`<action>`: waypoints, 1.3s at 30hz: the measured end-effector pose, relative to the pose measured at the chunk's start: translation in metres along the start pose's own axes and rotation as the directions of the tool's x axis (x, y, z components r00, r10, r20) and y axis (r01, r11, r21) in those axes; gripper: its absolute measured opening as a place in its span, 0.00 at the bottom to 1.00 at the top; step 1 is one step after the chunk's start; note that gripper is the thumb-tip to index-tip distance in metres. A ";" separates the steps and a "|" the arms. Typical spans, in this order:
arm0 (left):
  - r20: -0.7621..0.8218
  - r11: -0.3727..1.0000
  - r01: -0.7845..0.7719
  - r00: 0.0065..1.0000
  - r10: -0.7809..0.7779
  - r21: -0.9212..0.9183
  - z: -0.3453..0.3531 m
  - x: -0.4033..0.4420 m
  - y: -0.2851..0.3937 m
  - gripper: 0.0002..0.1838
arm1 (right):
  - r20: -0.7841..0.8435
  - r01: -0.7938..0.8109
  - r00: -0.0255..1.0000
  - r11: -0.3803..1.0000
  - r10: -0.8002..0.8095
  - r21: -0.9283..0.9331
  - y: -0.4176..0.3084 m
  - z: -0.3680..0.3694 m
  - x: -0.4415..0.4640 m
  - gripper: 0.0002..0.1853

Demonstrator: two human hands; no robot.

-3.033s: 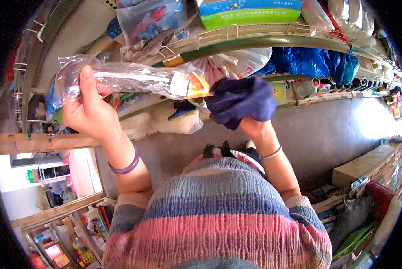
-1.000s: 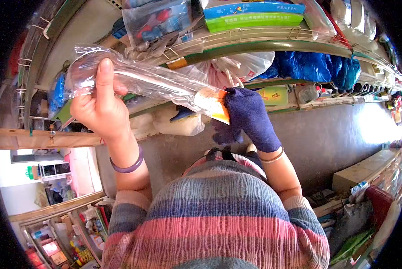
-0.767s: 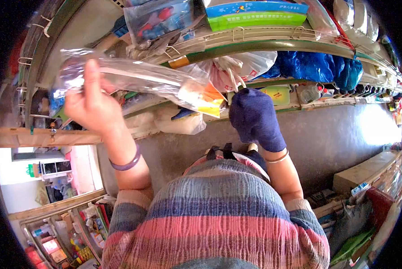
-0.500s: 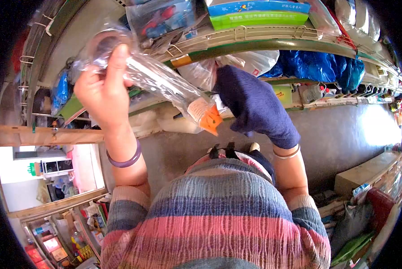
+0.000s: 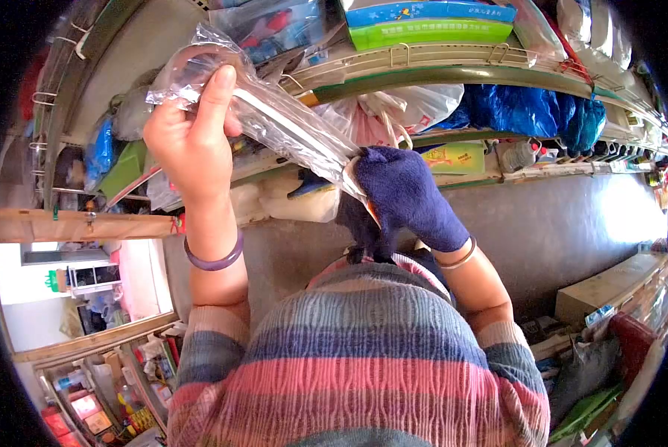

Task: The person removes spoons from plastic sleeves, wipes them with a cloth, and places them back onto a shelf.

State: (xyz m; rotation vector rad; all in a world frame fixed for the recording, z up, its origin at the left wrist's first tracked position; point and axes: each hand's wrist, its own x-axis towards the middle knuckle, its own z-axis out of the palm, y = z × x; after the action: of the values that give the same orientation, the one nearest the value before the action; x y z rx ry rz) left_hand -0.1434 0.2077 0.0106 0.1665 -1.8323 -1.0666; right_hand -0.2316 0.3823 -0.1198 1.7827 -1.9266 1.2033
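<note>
My left hand (image 5: 198, 145) is closed around the round end of a long, plastic-wrapped item (image 5: 289, 127). The item slants down to the right, its round head and straight shaft showing through the shiny clear wrap; its exact kind I cannot make out. A navy cloth (image 5: 416, 197) covers my right hand (image 5: 453, 249), hiding the fingers. The cloth is wrapped around the lower end of the item, and part of it hangs down below. Only a sliver of the orange tag there shows beside the cloth.
Ahead, a shelf with a wire rail (image 5: 393, 56) bears a blue and green box (image 5: 429, 26). White plastic bags (image 5: 416, 104) and blue plastic bags (image 5: 520, 112) lie on the shelf below. A low cabinet (image 5: 609, 287) stands to the right, and a framed opening (image 5: 88, 287) lies left.
My right hand has come down and left with the navy cloth, which now encloses the item's tagged end. My left hand has shifted slightly right with the item.
</note>
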 end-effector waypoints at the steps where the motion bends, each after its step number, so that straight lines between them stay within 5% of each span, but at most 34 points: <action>1: 0.000 1.000 0.000 1.000 0.000 0.000 0.001 -0.001 -0.001 0.06 | -0.008 -0.006 1.000 1.000 0.006 -0.013 -0.003 -0.003 0.000 0.10; 4: -0.008 1.000 0.005 1.000 -0.005 -0.006 0.001 -0.002 -0.006 0.06 | 0.206 -0.184 0.946 0.937 0.252 -0.298 -0.014 -0.008 -0.003 0.08; 8: -0.051 0.999 0.038 0.998 -0.039 -0.025 0.000 0.001 -0.011 0.06 | 0.257 -0.208 0.924 0.936 0.283 -0.283 0.006 0.004 -0.025 0.07; 11: -0.100 0.999 0.035 0.994 -0.035 -0.004 -0.003 0.001 -0.015 0.07 | 0.021 -0.220 0.974 0.965 0.225 -0.144 0.012 0.004 -0.034 0.07; 12: -0.119 1.000 0.025 0.993 -0.024 0.002 -0.003 0.002 -0.015 0.07 | 0.171 -0.342 0.900 0.893 0.401 -0.293 0.007 -0.001 -0.031 0.06; 14: -0.239 0.999 -0.039 0.970 0.030 -0.032 -0.002 0.002 -0.014 0.07 | 0.166 -0.610 0.778 0.792 0.606 -0.028 0.002 0.002 -0.028 0.10; 16: -0.361 0.996 -0.061 0.932 0.036 -0.058 0.007 -0.001 -0.007 0.06 | 0.212 -0.426 0.868 0.892 0.450 -0.153 0.000 0.007 -0.032 0.09; 17: -0.367 0.993 -0.116 0.925 0.097 -0.030 0.012 -0.004 -0.007 0.05 | 0.217 -0.401 0.896 0.916 0.388 0.017 -0.004 0.013 -0.031 0.14; 21: -0.327 0.941 -0.315 0.882 0.339 0.125 0.028 -0.022 -0.024 0.04 | -0.184 -0.141 0.955 0.906 0.230 0.399 -0.032 0.039 0.012 0.17; 23: -0.295 0.982 -0.189 0.940 0.175 -0.022 0.040 -0.042 -0.014 0.05 | -0.262 -0.072 0.937 0.861 0.232 0.504 -0.043 0.036 0.047 0.17; 26: -0.309 0.971 -0.241 0.924 0.225 -0.012 0.043 -0.050 -0.015 0.06 | 0.003 -0.313 0.942 0.877 0.335 0.365 -0.047 0.024 0.062 0.15; 28: -0.275 0.941 -0.329 0.901 0.336 0.073 0.040 -0.051 -0.014 0.05 | -0.189 -0.309 0.911 0.910 0.367 0.277 -0.047 0.031 0.061 0.12; 30: -0.314 0.971 -0.236 0.921 0.231 0.023 0.036 -0.053 -0.016 0.06 | -0.303 -0.333 0.873 0.920 0.383 0.205 -0.049 0.033 0.059 0.10; 32: -0.356 0.989 -0.150 0.924 0.139 -0.004 0.035 -0.055 -0.015 0.06 | -0.239 -0.385 0.882 0.914 0.406 0.130 -0.048 0.022 0.053 0.09; 39: -0.417 0.964 -0.257 0.885 0.206 -0.070 0.028 -0.045 -0.020 0.04 | -0.254 -0.473 0.864 0.874 0.435 -0.111 -0.037 0.004 0.038 0.07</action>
State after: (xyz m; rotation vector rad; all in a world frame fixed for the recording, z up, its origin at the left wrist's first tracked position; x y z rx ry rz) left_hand -0.1486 0.2366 -0.0382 0.0837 -1.3674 -0.8945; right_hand -0.2048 0.3557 -0.0821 1.0795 -2.3043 1.2617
